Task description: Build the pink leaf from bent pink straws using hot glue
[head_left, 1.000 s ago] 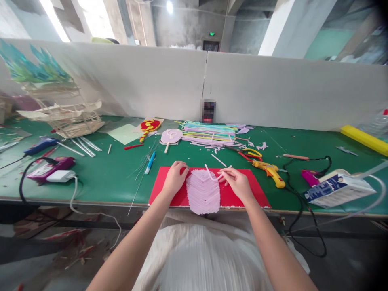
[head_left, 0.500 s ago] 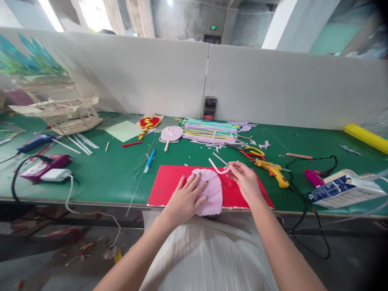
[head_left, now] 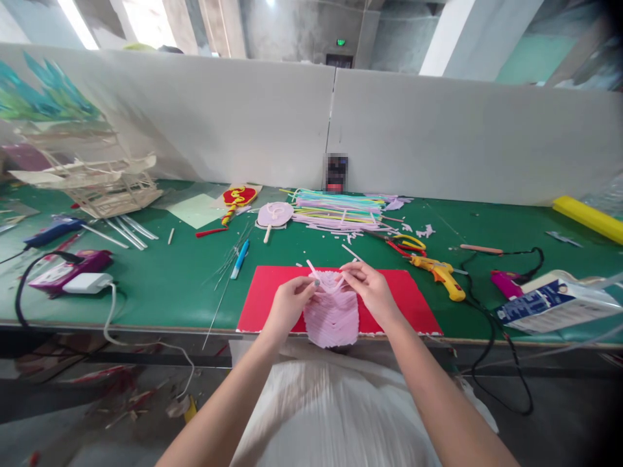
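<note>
Thumb and fingers of my left hand (head_left: 293, 302) pinch one side of a thin pale-pink strip (head_left: 311, 266). Its other side is pinched by my right hand (head_left: 368, 287), so the strip bends in a shallow V between them. Directly beneath lies an oval pink piece (head_left: 333, 319) covered in ribbed rows of similar strips. That piece rests on a red board (head_left: 409, 299) and overhangs the board's front edge. Whether the strip touches the pink piece, I cannot tell. A short pale strip (head_left: 351, 252) lies just beyond my right hand.
Right of the board lie a yellow glue gun (head_left: 442, 275) and scissors (head_left: 411, 244) with red and yellow handles. A blue pen-like tool (head_left: 240, 259) is on the left. Behind sit a bundle of coloured strips (head_left: 341, 211) and a round pink fan-shaped piece (head_left: 275, 215).
My left hand has lifted off the pink piece and taken the strip's left side. My right hand has moved left, bringing the strip over the piece.
</note>
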Motion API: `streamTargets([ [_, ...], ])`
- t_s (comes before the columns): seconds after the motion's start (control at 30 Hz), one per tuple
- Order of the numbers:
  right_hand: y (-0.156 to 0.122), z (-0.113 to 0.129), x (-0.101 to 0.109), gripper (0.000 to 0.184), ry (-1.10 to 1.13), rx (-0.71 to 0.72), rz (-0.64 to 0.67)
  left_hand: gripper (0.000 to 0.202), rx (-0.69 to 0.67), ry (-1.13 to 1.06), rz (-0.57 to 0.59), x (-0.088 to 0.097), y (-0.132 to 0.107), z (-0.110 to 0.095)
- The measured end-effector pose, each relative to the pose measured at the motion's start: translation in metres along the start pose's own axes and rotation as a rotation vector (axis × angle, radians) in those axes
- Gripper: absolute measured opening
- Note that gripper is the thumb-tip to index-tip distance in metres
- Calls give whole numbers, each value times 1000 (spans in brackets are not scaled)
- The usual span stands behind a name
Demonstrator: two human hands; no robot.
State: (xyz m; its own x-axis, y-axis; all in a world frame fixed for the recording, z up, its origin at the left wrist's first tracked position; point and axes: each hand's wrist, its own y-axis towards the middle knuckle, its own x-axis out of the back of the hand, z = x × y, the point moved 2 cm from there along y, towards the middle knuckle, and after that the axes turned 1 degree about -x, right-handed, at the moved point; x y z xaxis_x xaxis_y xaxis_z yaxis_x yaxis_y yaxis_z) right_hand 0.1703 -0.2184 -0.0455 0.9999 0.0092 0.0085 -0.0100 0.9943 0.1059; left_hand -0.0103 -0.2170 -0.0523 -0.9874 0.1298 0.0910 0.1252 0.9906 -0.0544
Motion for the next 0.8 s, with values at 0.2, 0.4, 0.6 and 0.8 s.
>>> streamTargets([
  [0.2, -1, 2, -3, 31, 6, 66, -42, 20, -3, -113, 67, -13, 2, -1],
  [0.4, -2, -2, 1, 33, -150, 156, -109, 21, 16, -165, 12, -11, 7, -3],
  [0.6, -17, 4, -3, 18, -542, 406, -28, 19, 36, -179, 48, -16, 7, 2],
  [0.8, -16, 1, 6, 17, -648, 474, -67, 16, -86, 193, 11, -11, -11, -7],
])
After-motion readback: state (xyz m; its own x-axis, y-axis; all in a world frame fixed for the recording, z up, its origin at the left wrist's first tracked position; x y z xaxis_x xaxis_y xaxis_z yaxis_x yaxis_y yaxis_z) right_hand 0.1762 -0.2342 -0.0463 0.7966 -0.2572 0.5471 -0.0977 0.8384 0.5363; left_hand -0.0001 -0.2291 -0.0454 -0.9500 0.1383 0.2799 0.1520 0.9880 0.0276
